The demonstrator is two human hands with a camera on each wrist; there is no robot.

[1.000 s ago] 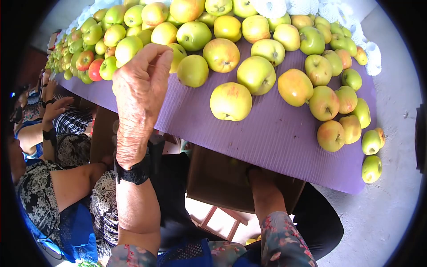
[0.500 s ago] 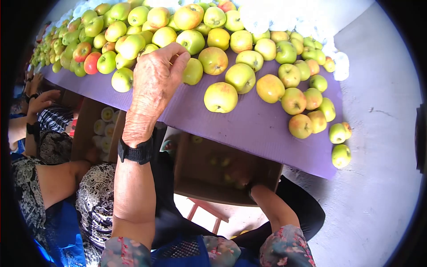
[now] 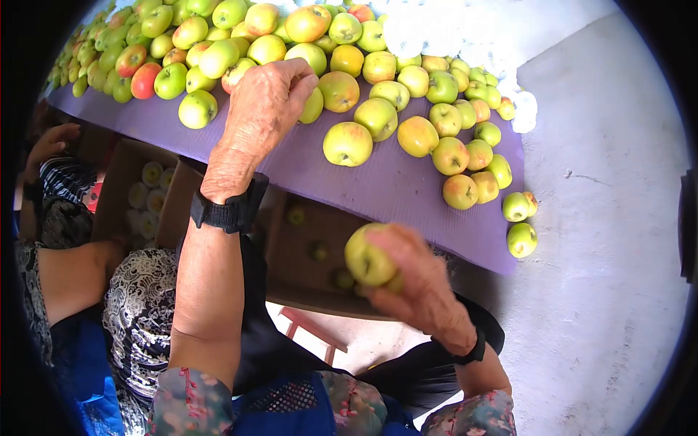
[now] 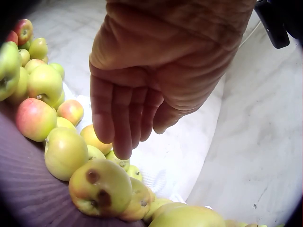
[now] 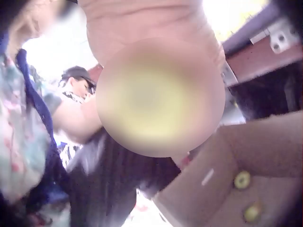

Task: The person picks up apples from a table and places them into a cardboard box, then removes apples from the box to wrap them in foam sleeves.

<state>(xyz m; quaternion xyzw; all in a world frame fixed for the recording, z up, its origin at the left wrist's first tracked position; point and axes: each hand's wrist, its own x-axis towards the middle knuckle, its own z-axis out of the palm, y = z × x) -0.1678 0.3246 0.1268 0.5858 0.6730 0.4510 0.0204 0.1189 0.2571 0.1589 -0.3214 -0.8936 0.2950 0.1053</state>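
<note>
My left hand [image 3: 262,109] hangs over the front rows of yellow-green apples [image 3: 347,144]; in the left wrist view its fingers [image 4: 123,113] point down, loosely bent, with nothing in them. An apple with two brown spots [image 4: 100,188] lies below that hand. Below the table edge, my right hand [image 3: 418,280] grips a yellow-green apple [image 3: 369,256] above an open cardboard box [image 3: 320,299]. The right wrist view shows the held apple [image 5: 151,101] large and blurred, with the box [image 5: 199,175] holding a few apples at lower right.
The apples lie on a purple ribbed surface [image 3: 385,178] with white foam netting [image 3: 443,33] behind. A second box [image 3: 178,196] with wrapped fruit stands left, beside another seated person [image 3: 142,312]. A wall [image 3: 589,218] is on the right.
My right hand has come up out of the box, and the apple in it now shows. My left hand stays above the apples. The head view has shifted, moving the table leftward.
</note>
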